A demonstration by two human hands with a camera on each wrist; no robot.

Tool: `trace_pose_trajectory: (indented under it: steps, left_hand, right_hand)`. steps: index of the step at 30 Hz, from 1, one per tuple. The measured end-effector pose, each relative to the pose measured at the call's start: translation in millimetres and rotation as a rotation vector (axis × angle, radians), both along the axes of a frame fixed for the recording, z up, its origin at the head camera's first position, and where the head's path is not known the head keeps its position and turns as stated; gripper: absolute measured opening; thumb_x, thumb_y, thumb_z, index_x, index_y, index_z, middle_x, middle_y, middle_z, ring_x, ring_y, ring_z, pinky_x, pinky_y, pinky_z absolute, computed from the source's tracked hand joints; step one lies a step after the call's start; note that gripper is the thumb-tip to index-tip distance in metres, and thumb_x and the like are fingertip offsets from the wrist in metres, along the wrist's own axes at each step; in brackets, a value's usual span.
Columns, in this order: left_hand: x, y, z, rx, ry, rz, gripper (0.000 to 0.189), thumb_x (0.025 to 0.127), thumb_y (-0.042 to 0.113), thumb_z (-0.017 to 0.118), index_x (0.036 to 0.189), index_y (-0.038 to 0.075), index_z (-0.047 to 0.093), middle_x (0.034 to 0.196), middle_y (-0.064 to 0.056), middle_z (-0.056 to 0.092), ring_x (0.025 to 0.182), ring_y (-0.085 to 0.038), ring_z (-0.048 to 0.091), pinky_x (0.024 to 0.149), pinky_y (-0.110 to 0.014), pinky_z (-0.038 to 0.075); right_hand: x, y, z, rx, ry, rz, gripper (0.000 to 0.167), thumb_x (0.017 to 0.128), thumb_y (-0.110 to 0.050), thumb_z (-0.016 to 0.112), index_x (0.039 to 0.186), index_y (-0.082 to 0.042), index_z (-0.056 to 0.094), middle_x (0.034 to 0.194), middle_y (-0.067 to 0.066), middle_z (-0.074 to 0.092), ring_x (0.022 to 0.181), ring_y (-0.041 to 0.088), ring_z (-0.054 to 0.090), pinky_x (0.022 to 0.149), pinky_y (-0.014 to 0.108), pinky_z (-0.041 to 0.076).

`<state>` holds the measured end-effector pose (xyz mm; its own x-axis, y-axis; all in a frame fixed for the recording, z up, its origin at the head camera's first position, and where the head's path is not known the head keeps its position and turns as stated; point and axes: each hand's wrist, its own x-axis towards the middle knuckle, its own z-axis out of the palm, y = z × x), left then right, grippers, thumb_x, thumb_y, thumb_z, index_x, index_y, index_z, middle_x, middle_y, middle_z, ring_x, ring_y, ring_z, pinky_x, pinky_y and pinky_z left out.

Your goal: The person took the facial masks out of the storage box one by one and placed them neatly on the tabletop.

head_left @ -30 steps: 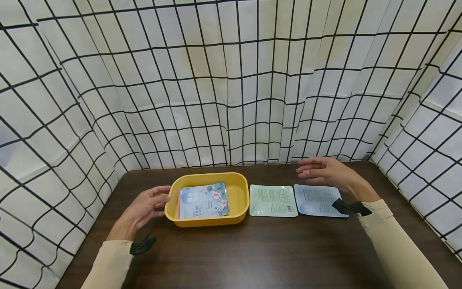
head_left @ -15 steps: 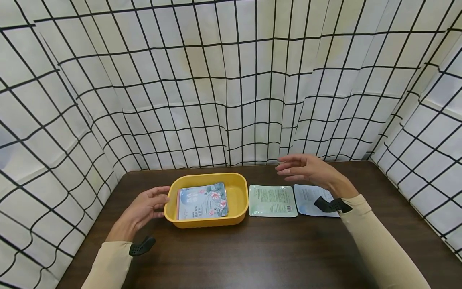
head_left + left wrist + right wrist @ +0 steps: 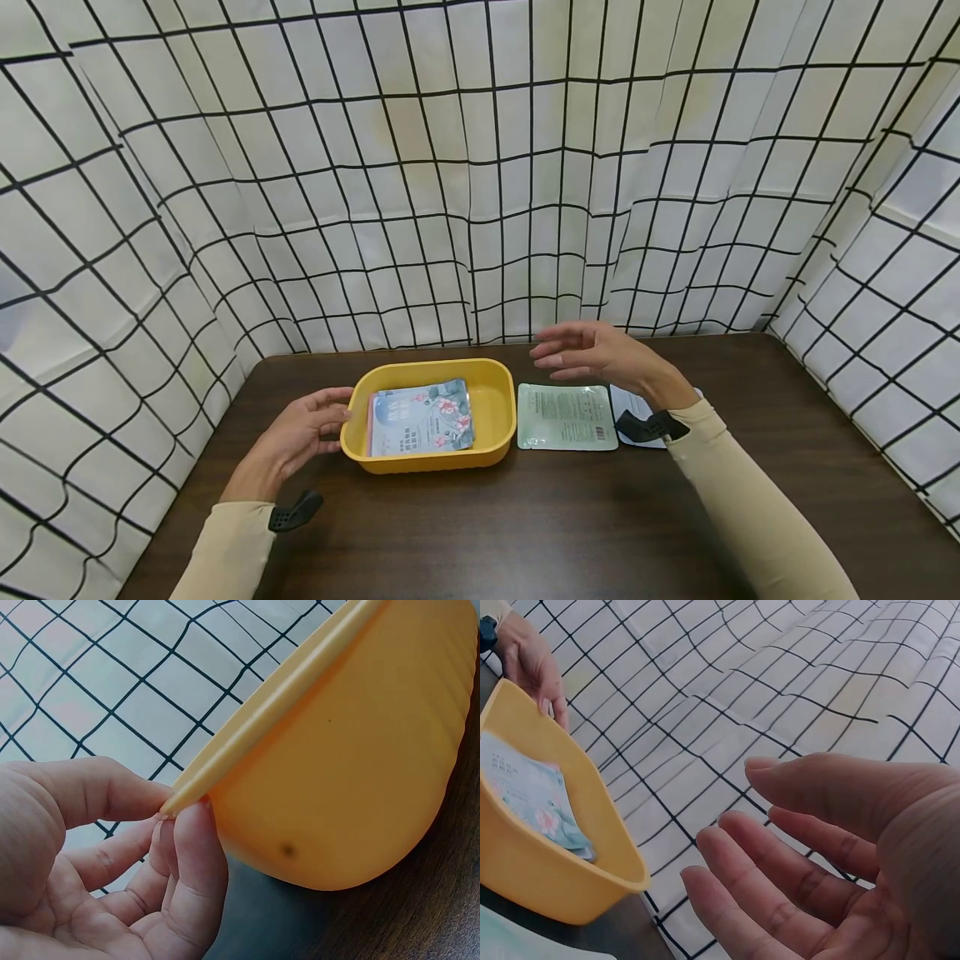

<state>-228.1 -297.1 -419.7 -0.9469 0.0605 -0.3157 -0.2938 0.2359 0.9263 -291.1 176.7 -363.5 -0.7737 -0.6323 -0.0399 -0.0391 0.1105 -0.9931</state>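
Observation:
With thumb and finger my left hand [image 3: 303, 425] pinches the left rim of a yellow plastic tub [image 3: 435, 462], plainly seen in the left wrist view. Inside the tub lies a blue floral sheet-mask packet [image 3: 420, 421], a pink edge showing under it. My right hand [image 3: 600, 354] is held over the table with nothing in it, its fingers extended toward the tub. Below and in front of it a pale green packet [image 3: 566, 421] lies flat right beside the tub. A light blue packet [image 3: 624, 402] next to that one is partly hidden by my right wrist.
Everything stands on a dark brown wooden table [image 3: 480, 533]. White cloth with a black grid [image 3: 517, 183] hangs behind it and along both sides. Each wrist wears a black band [image 3: 296, 511].
My right hand has moved left, from above the light blue packet to above the green one. The left hand stays at the tub's rim, and the packets lie where they were.

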Motion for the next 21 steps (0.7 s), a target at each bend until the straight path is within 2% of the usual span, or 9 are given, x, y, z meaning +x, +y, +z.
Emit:
trace_pose_trajectory:
  steps: [4, 6, 15, 21]
  left_hand:
    - [-0.2, 0.0, 0.1, 0.003, -0.002, 0.001, 0.06, 0.101, 0.022, 0.062, 0.154, 0.007, 0.037, 0.129, -0.012, 0.063, 0.099, -0.022, 0.065, 0.082, -0.034, 0.058]
    - [0.0, 0.4, 0.2, 0.001, -0.002, 0.004, 0.06, 0.101, 0.022, 0.062, 0.154, 0.007, 0.037, 0.131, -0.014, 0.061, 0.099, -0.023, 0.064, 0.082, -0.033, 0.058]
    - [0.7, 1.6, 1.3, -0.002, -0.001, 0.012, 0.059, 0.101, 0.02, 0.062, 0.153, 0.006, 0.038, 0.131, -0.015, 0.06, 0.099, -0.023, 0.064, 0.082, -0.034, 0.058]
    - [1.3, 2.9, 1.9, -0.009, 0.001, 0.013, 0.059, 0.101, 0.021, 0.062, 0.154, 0.007, 0.038, 0.133, -0.017, 0.058, 0.099, -0.023, 0.064, 0.082, -0.033, 0.058]
  right_hand:
    - [-1.3, -11, -0.5, -0.002, 0.004, 0.012, 0.056, 0.094, -0.013, 0.073, 0.145, -0.007, 0.051, 0.139, 0.015, 0.06, 0.131, 0.039, 0.056, 0.103, 0.05, 0.05]
    - [-2.0, -16, -1.1, 0.003, 0.019, 0.013, 0.058, 0.093, -0.015, 0.074, 0.146, -0.008, 0.051, 0.139, 0.014, 0.06, 0.129, 0.036, 0.058, 0.103, 0.049, 0.05]
    - [-2.3, -43, -5.8, 0.019, 0.064, 0.002, 0.056, 0.092, -0.018, 0.076, 0.143, -0.011, 0.054, 0.137, 0.015, 0.062, 0.127, 0.033, 0.061, 0.104, 0.054, 0.048]
    - [-3.6, -57, -7.4, 0.035, 0.063, 0.033, 0.057, 0.091, -0.02, 0.077, 0.143, -0.012, 0.055, 0.138, 0.015, 0.061, 0.125, 0.027, 0.062, 0.101, 0.047, 0.052]
